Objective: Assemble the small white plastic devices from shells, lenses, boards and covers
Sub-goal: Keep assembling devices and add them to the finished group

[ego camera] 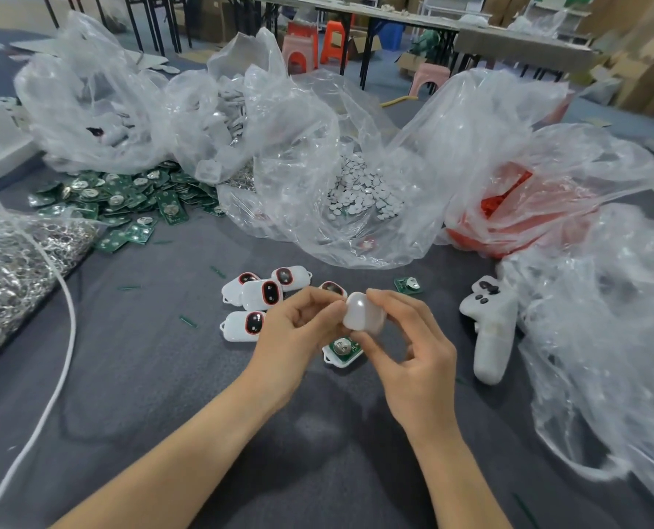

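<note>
Being held above the desk, just below the view's centre: a smooth white rounded plastic cover (364,315), showing its plain outer face. Pinching its nine o'clock edge with the curled fingertips of the left hand (302,326); clasping its three and six o'clock sides between thumb and fingers of the right hand (413,351). Lying just beneath, at six o'clock of the cover, on the dark grey cloth desk (165,376): an open white plastic shell (342,348) carrying a green board with a silver coin cell, probably awaiting this cover.

For doing the step well: turning the hollow side down, lining up rounded end with rounded end, pressing evenly around the rim rather than at one corner, keeping fingers off the board.

Counting outward:
- One cover, one open shell.
- Five closed white devices (262,294) with red-ringed dark lenses, clustering from nine to eleven o'clock, one partly hiding behind the left hand.
- One loose green board (409,285) at one o'clock.
- One white plastic controller-shaped handset (489,330) at three o'clock.
- Farther off, a heap of green boards (127,204) at ten o'clock and a clear bag of white round discs (359,192) at twelve, both too many for counting.
</note>
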Tool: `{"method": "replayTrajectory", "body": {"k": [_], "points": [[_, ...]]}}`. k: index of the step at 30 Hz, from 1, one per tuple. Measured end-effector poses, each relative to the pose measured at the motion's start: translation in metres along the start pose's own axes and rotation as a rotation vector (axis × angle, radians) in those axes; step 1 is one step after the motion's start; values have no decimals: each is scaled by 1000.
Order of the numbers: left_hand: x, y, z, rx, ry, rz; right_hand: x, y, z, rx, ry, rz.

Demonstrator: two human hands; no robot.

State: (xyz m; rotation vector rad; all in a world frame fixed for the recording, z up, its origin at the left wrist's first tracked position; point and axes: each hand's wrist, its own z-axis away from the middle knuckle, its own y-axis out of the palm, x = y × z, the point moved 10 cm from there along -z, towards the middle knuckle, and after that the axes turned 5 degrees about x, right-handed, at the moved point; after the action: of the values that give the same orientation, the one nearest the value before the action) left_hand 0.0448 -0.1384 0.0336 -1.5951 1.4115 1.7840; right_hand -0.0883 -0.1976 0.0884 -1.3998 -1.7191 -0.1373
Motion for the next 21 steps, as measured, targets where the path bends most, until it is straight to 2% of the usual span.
{"method": "replayTrajectory", "body": {"k": [3,7,9,11,13,17,21], "points": [[11,4,-4,96,-120,143,4,0,0,4,-39,31],[9,2,-5,83,-138,123,4,4,1,19,-49,66],[-2,-8,-5,24,-64,-126,-4,7,-2,49,-3,57],[-20,-18,-3,-26,39,-625,-19,6,-5,80,94,26],[-21,-13,1,54,66,-992,-34,4,-6,102,200,-11],[-1,11,4,260,99,-1356,-46,8,-3,186,274,-34],[4,6,1,278,89,-1384,-49,15,0,273,319,-71]]}}
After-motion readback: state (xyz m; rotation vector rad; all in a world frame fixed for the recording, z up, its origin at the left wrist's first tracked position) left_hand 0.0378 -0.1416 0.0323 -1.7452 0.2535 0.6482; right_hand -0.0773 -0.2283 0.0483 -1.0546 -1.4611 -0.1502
